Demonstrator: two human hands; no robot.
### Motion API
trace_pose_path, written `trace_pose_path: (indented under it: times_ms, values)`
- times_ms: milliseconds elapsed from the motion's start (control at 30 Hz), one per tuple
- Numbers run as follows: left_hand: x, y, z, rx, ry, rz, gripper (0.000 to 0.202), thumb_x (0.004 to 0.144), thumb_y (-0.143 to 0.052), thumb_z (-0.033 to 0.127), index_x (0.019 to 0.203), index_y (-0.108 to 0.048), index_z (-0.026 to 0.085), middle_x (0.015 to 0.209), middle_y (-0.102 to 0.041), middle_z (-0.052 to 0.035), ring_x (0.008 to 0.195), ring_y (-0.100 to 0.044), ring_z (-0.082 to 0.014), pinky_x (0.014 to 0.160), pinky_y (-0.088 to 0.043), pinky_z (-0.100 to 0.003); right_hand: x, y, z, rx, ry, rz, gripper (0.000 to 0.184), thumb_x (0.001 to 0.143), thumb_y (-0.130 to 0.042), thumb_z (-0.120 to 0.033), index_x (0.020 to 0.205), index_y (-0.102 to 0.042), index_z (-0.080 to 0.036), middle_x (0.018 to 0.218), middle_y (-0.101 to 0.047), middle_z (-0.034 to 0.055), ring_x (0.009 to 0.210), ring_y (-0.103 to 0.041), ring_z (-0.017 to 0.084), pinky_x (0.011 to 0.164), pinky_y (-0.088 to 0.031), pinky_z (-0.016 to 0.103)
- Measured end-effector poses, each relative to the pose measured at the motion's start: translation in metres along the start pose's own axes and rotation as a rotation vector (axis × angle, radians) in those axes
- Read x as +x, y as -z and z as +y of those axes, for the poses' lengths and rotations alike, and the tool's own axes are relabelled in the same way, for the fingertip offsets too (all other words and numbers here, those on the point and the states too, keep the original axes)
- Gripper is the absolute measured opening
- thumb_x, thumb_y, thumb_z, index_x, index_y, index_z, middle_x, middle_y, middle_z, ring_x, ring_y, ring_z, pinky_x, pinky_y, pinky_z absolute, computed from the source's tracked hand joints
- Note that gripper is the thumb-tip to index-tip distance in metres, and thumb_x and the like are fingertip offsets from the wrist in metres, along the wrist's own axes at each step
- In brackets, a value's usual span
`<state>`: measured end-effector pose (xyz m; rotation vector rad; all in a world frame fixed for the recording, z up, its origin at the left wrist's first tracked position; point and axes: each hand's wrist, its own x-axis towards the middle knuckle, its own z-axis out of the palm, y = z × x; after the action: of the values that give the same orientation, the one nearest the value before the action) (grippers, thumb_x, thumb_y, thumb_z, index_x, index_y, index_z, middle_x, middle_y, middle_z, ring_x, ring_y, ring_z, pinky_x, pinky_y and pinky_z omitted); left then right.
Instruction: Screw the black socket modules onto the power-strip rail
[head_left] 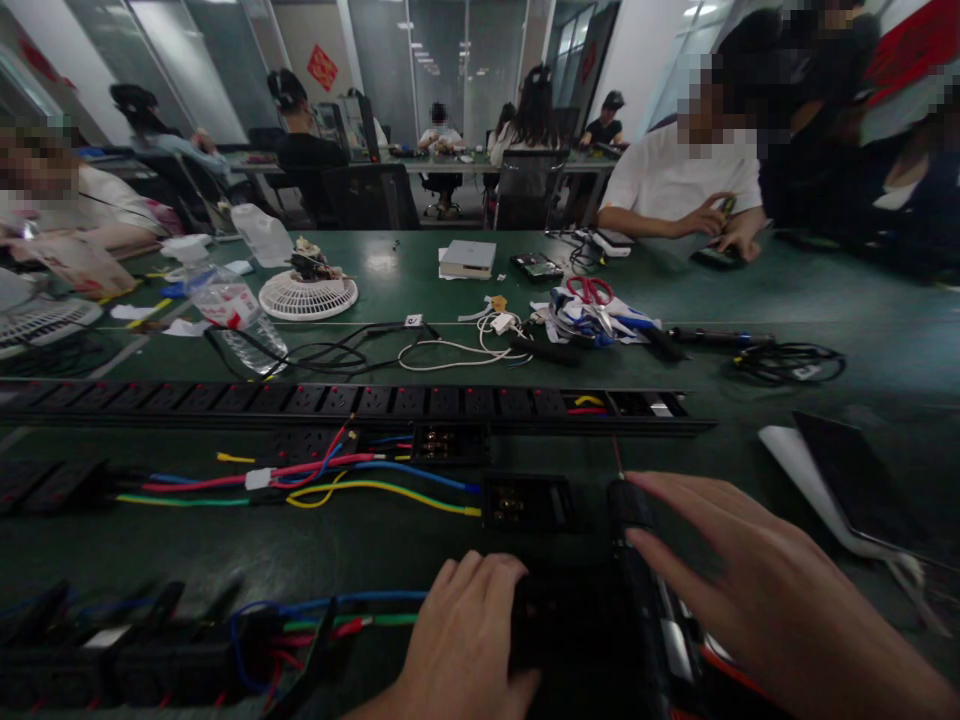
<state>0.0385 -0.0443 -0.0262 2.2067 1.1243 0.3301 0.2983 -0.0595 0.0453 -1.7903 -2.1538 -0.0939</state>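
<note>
My left hand (465, 640) rests at the bottom centre, its fingers curled over the edge of a black socket module (570, 630). My right hand (757, 590) reaches in from the lower right with fingers stretched out, the tips touching a narrow black power strip housing (637, 560). Just beyond lie loose black socket blocks (525, 503) with red, blue, yellow and green wires (322, 478) running left. A long black power strip (360, 403) spans the green table (825, 310) further off.
A water bottle (232, 315), a white fan grille (307, 293), white cables (457, 350), red scissors (590, 291) and a white box (468, 258) lie across the table's far half. A dark tablet (862, 490) sits at right. Several people sit around, one in white across the table.
</note>
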Motion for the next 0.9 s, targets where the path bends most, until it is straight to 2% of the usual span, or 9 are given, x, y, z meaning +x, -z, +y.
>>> trace_pose_path:
  times_ms: [167,333,533,667,900]
  values:
    - [0.001,0.004,0.004,0.018,0.031,0.003,0.053,0.066,-0.062,0.014,0.118,-0.052,0.022,0.118,-0.061,-0.0063,0.108,-0.054,-0.0284,0.098,-0.041,-0.05,0.067,-0.019,0.007,-0.181,0.045,-0.125,0.034,0.089,-0.065,-0.026,0.119,-0.064,-0.01,0.115,-0.062,0.0132,0.109,-0.056,0.03,0.099,-0.047,0.044]
    - [0.003,0.006,0.006,0.021,0.035,-0.012,0.054,0.066,-0.063,0.014,0.118,-0.053,0.022,0.12,-0.061,-0.0058,0.109,-0.054,-0.0281,0.099,-0.041,-0.048,0.102,-0.037,0.015,-0.274,0.014,-0.16,0.041,0.087,-0.074,-0.022,0.123,-0.059,-0.007,0.116,-0.059,0.0145,0.111,-0.053,0.029,0.099,-0.045,0.044]
    - [0.004,0.004,0.004,0.034,0.027,-0.016,0.054,0.065,-0.064,0.015,0.118,-0.054,0.022,0.12,-0.062,-0.0056,0.108,-0.055,-0.029,0.097,-0.042,-0.049,0.119,-0.047,0.02,-0.338,0.026,-0.208,0.056,0.083,-0.081,-0.027,0.13,-0.054,-0.011,0.128,-0.049,0.0134,0.119,-0.046,0.03,0.1,-0.043,0.044]
    - [0.004,0.004,0.003,0.024,0.023,-0.022,0.055,0.066,-0.064,0.014,0.119,-0.054,0.022,0.123,-0.061,-0.0063,0.11,-0.054,-0.0285,0.099,-0.042,-0.048,0.121,-0.042,0.026,-0.369,0.002,-0.249,0.042,0.084,-0.08,-0.028,0.117,-0.061,-0.01,0.121,-0.054,0.0119,0.116,-0.048,0.03,0.099,-0.044,0.045]
    - [0.005,0.001,0.0,0.029,0.027,-0.018,0.06,0.062,-0.067,0.013,0.12,-0.056,0.022,0.124,-0.063,-0.0072,0.112,-0.056,-0.0299,0.101,-0.043,-0.049,0.118,-0.04,0.053,-0.334,0.065,-0.336,0.019,0.089,-0.074,-0.018,0.105,-0.066,-0.011,0.104,-0.06,0.0066,0.108,-0.054,0.026,0.098,-0.044,0.044]
